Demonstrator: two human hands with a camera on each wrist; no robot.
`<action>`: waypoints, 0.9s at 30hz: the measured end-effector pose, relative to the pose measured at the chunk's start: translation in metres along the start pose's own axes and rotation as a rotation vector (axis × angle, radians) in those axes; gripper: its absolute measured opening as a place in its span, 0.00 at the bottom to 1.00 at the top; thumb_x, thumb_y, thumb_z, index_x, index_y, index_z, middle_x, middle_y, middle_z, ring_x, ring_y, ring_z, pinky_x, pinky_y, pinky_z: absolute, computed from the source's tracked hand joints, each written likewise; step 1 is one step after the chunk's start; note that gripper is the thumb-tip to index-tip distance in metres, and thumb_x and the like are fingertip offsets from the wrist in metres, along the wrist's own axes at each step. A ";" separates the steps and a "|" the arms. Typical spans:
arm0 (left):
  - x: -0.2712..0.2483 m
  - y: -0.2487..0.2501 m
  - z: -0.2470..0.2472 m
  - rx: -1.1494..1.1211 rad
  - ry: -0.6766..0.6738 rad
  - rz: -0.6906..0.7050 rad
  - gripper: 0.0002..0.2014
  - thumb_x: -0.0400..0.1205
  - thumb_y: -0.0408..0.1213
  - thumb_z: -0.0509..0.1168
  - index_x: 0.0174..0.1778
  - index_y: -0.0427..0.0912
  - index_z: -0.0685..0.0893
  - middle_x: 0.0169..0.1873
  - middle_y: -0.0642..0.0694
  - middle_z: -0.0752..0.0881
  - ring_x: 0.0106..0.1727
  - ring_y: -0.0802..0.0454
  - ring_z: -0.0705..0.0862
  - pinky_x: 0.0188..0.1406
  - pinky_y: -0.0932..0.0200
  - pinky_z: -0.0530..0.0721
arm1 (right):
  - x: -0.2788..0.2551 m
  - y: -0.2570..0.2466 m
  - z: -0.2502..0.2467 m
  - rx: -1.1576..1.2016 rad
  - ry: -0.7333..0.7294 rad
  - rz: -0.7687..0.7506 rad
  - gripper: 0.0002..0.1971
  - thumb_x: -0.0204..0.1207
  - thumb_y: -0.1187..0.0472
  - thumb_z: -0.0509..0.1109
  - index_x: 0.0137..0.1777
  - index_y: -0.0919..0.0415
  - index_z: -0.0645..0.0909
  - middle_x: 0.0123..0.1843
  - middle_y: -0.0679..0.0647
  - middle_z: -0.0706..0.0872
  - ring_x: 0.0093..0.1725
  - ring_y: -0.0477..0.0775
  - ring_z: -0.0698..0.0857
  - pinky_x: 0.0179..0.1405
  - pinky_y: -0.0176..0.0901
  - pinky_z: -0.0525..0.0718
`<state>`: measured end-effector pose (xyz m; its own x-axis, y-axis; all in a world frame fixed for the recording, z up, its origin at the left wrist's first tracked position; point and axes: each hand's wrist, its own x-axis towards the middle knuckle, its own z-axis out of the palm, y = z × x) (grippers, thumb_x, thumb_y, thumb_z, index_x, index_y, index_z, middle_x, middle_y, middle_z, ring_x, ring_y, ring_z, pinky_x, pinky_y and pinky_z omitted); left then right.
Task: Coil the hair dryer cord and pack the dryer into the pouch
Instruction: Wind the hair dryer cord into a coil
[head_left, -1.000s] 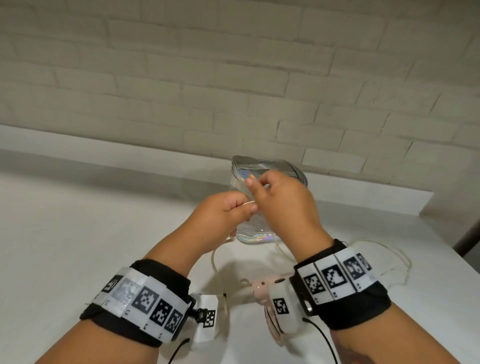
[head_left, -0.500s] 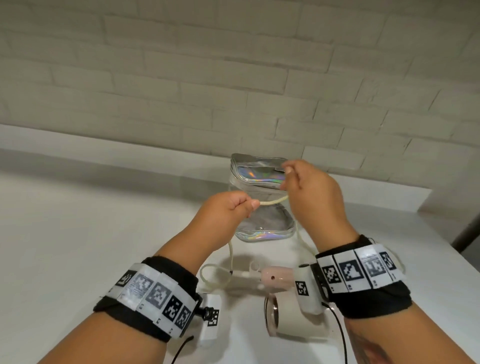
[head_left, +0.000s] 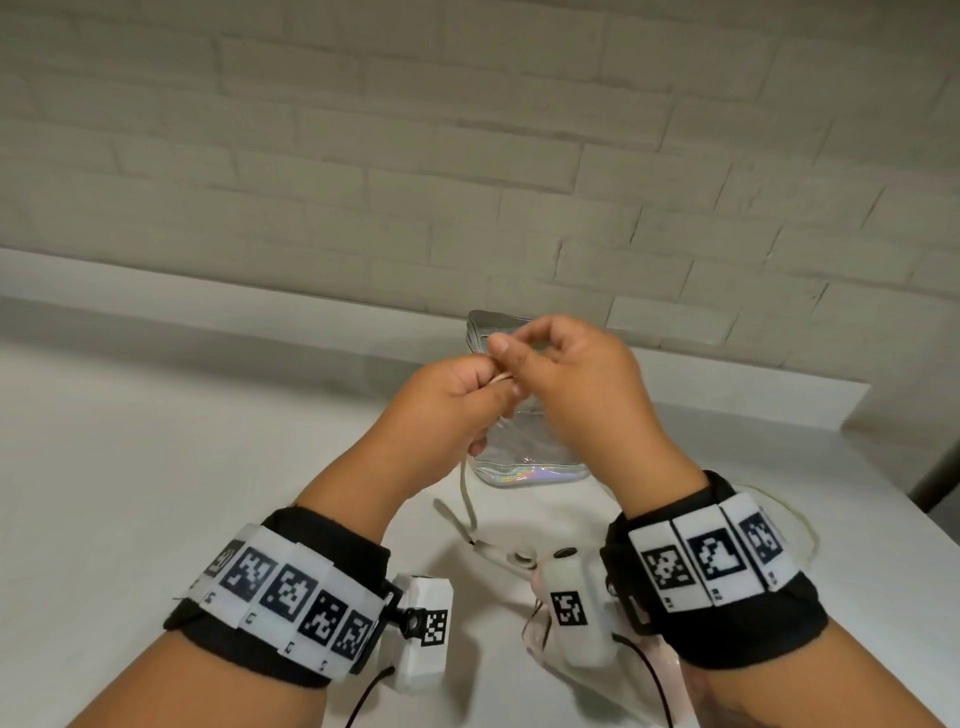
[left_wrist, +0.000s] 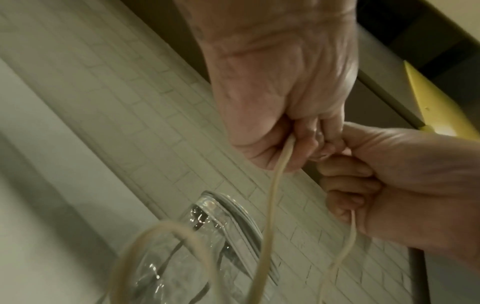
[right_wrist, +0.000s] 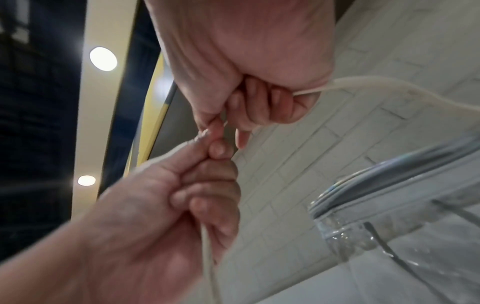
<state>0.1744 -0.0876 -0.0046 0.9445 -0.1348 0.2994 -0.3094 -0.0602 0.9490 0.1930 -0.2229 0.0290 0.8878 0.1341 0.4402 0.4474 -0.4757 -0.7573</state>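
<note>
Status, coiling stage, early: the left hand (head_left: 457, 400) was fisted round the cream cord (left_wrist: 275, 185) and the right hand (head_left: 576, 379) pinched it at thumb and forefinger. One loop appeared gathered, most cord slack on the white table (head_left: 156, 493). The pink hair dryer (head_left: 524, 558) lay under the wrists, unpacked; the clear iridescent pouch (head_left: 535, 467) stood behind the hands. Half a second earlier the hands were apart with cord stretched between; here they met, knuckles touching.
</note>
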 end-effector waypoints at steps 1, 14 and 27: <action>-0.001 -0.003 -0.002 -0.024 -0.014 -0.010 0.12 0.75 0.41 0.67 0.24 0.50 0.81 0.26 0.41 0.70 0.21 0.55 0.66 0.23 0.61 0.71 | 0.003 0.001 -0.003 0.104 0.070 0.027 0.14 0.67 0.41 0.75 0.36 0.51 0.82 0.25 0.44 0.80 0.26 0.44 0.76 0.31 0.42 0.74; 0.005 -0.005 -0.016 0.108 0.076 -0.039 0.16 0.79 0.47 0.66 0.25 0.48 0.81 0.17 0.55 0.66 0.22 0.53 0.60 0.25 0.56 0.58 | 0.006 0.025 -0.041 -0.280 0.288 -0.054 0.11 0.80 0.48 0.59 0.48 0.49 0.83 0.37 0.49 0.90 0.43 0.55 0.87 0.46 0.52 0.84; -0.003 -0.001 -0.015 -0.016 -0.042 -0.046 0.14 0.79 0.42 0.67 0.27 0.45 0.80 0.20 0.49 0.70 0.20 0.57 0.63 0.22 0.63 0.66 | -0.003 0.007 -0.038 -0.304 -0.124 -0.239 0.17 0.75 0.46 0.69 0.36 0.60 0.79 0.24 0.47 0.73 0.24 0.45 0.69 0.26 0.42 0.68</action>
<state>0.1735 -0.0727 -0.0049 0.9521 -0.1740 0.2516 -0.2639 -0.0511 0.9632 0.1894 -0.2598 0.0405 0.7772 0.3669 0.5112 0.6069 -0.6517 -0.4550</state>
